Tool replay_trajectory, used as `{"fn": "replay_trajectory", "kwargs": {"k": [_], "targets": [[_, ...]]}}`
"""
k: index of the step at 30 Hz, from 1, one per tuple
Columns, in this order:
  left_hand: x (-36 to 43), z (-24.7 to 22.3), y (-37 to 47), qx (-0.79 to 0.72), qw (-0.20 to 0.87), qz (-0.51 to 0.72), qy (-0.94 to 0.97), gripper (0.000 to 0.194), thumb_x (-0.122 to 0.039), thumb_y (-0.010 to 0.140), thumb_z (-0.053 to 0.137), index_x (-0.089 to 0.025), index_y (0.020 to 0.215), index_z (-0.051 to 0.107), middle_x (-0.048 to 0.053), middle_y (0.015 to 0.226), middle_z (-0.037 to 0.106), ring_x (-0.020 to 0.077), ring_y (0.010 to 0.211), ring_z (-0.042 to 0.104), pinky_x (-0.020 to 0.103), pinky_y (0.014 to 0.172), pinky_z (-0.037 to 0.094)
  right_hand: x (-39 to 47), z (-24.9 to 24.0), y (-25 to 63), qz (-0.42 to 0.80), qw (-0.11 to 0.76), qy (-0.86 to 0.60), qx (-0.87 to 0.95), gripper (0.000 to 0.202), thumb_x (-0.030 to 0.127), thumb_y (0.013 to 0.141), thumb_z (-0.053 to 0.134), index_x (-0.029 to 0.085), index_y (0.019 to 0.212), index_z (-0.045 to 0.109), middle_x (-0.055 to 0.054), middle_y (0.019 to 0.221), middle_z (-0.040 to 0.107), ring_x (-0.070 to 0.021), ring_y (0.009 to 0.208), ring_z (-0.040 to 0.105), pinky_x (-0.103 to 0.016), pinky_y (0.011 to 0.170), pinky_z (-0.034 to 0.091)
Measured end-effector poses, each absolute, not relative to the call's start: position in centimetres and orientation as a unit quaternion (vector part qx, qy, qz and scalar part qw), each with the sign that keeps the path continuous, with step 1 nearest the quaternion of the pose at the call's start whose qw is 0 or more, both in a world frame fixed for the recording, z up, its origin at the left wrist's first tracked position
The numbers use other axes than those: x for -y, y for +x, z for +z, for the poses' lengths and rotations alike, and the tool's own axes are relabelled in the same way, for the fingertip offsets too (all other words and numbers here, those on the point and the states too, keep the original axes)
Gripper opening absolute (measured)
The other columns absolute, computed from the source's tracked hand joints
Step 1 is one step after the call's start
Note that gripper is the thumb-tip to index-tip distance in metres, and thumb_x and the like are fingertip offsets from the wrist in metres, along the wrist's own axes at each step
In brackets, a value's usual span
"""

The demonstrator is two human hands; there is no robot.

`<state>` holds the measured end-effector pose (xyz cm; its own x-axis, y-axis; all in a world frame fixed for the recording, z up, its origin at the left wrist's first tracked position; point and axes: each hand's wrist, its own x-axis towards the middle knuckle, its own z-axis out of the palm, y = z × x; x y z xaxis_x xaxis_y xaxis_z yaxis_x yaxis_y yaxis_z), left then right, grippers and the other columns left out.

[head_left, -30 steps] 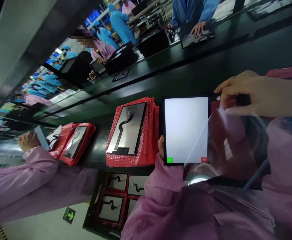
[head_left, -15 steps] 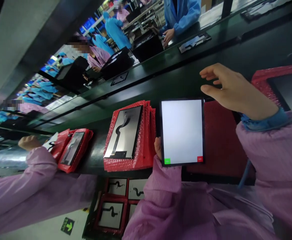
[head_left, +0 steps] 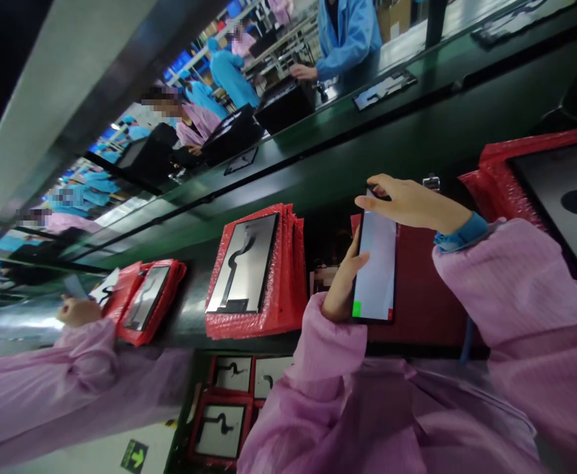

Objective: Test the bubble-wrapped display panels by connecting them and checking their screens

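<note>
A lit display panel (head_left: 378, 270) stands tilted in front of me, its white screen turned partly sideways. Small green and red squares glow at its lower corners. My left hand (head_left: 342, 280) grips the panel's left edge, thumb over the screen. At the top edge, my right hand (head_left: 410, 203) has its thumb and fingers closed around the panel; the fingertips are partly hidden. Left of it lies a stack of red bubble-wrap sleeves (head_left: 293, 283) with an unlit panel (head_left: 244, 263) on top, its black flex cable showing. A dark red mat (head_left: 421, 289) lies beneath.
More red bubble wrap (head_left: 506, 174) with a large panel (head_left: 565, 197) is at the right. A co-worker's hand (head_left: 78, 311) is at far left, near another red stack (head_left: 163, 296). Boxed panels (head_left: 219, 428) sit below the bench. A green conveyor (head_left: 318, 155) runs behind.
My right hand has moved left and down onto the panel's top edge. The panel has turned to a narrower angle and shifted right, showing more of my left hand.
</note>
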<state>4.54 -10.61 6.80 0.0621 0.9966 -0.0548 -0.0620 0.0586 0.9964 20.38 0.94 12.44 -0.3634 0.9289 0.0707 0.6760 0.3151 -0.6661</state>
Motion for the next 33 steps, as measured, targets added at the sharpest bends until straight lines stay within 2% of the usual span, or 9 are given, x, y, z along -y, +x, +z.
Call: {"fn": "replay_trajectory", "kwargs": {"k": [2,4,5,7,10,12,16,23,33], "targets": [[10.6,7.5,5.4,-0.435,0.575,0.481,0.499,0.050,-0.055,0.099,0.044,-0.028,0.137,0.061,0.003,0.138,0.066,0.0263,0.138,0.055,0.045,0.116,0.048,-1.1,12.7,20.9,0.266,0.214,-0.532,0.775,0.064,0.064,0.091,0.052,0.016,0.132,0.059,-0.017,0.123,0.070,-0.0353,0.114,0.067,-0.047,0.098,0.051],[11.2,7.5,5.4,-0.432,0.522,0.489,0.549,0.056,-0.059,0.103,0.031,-0.028,0.141,0.059,0.002,0.148,0.058,0.0242,0.147,0.044,0.044,0.122,0.039,-1.4,12.9,21.6,0.255,0.208,-0.541,0.774,0.054,0.058,0.089,0.056,0.018,0.124,0.063,-0.014,0.116,0.072,-0.0339,0.110,0.068,-0.047,0.095,0.052],[11.6,7.2,4.9,-0.451,0.467,0.489,0.583,0.058,-0.059,0.104,0.027,-0.028,0.141,0.059,0.003,0.152,0.054,0.0241,0.149,0.041,0.044,0.124,0.035,-1.5,13.0,22.1,0.251,0.208,-0.543,0.774,0.051,0.057,0.088,0.058,0.020,0.121,0.064,-0.012,0.114,0.073,-0.0331,0.108,0.068,-0.046,0.095,0.052],[12.9,5.9,3.4,-0.513,0.320,0.472,0.642,0.055,-0.057,0.105,0.030,-0.025,0.136,0.063,0.007,0.153,0.051,0.0258,0.147,0.042,0.047,0.124,0.032,-1.8,13.1,22.9,0.242,0.207,-0.542,0.777,0.049,0.058,0.086,0.059,0.022,0.118,0.066,-0.010,0.113,0.073,-0.0325,0.108,0.068,-0.047,0.094,0.052],[15.1,2.3,0.3,-0.614,0.093,0.412,0.667,0.038,-0.043,0.104,0.045,-0.020,0.120,0.070,0.015,0.133,0.061,0.0274,0.131,0.055,0.050,0.116,0.041,-2.2,13.0,23.9,0.233,0.194,-0.541,0.785,0.053,0.063,0.083,0.060,0.022,0.117,0.067,-0.010,0.113,0.072,-0.0339,0.109,0.067,-0.049,0.094,0.052],[16.6,-0.2,-1.4,-0.642,0.023,0.365,0.674,0.032,-0.036,0.103,0.048,-0.018,0.120,0.068,0.017,0.128,0.060,0.0282,0.128,0.056,0.050,0.111,0.046,-2.5,12.8,24.3,0.225,0.191,-0.536,0.791,0.055,0.066,0.082,0.061,0.023,0.117,0.068,-0.010,0.114,0.072,-0.0339,0.108,0.067,-0.049,0.095,0.051],[18.7,-3.2,-2.6,-0.650,-0.010,0.278,0.707,0.035,-0.025,0.102,0.048,-0.023,0.135,0.059,0.016,0.145,0.049,0.0288,0.139,0.048,0.051,0.113,0.046,-2.8,12.5,24.7,0.211,0.203,-0.516,0.805,0.058,0.069,0.082,0.060,0.025,0.118,0.068,-0.008,0.112,0.073,-0.0318,0.103,0.068,-0.047,0.092,0.053],[18.9,-3.5,-2.1,-0.607,-0.055,0.239,0.756,0.050,-0.005,0.094,0.046,-0.027,0.137,0.060,0.016,0.154,0.040,0.0315,0.146,0.040,0.055,0.113,0.045,-2.4,13.3,24.4,0.237,0.179,-0.540,0.788,0.060,0.067,0.082,0.062,0.023,0.122,0.066,-0.011,0.115,0.071,-0.0351,0.107,0.067,-0.051,0.095,0.051],[19.0,-3.8,-2.0,-0.614,-0.037,0.219,0.758,0.055,-0.005,0.094,0.043,-0.029,0.142,0.056,0.012,0.159,0.043,0.0301,0.154,0.030,0.057,0.119,0.040,-2.7,12.6,24.8,0.239,0.198,-0.528,0.791,0.057,0.064,0.080,0.063,0.026,0.123,0.064,-0.008,0.110,0.072,-0.0329,0.101,0.069,-0.049,0.090,0.053]]}}
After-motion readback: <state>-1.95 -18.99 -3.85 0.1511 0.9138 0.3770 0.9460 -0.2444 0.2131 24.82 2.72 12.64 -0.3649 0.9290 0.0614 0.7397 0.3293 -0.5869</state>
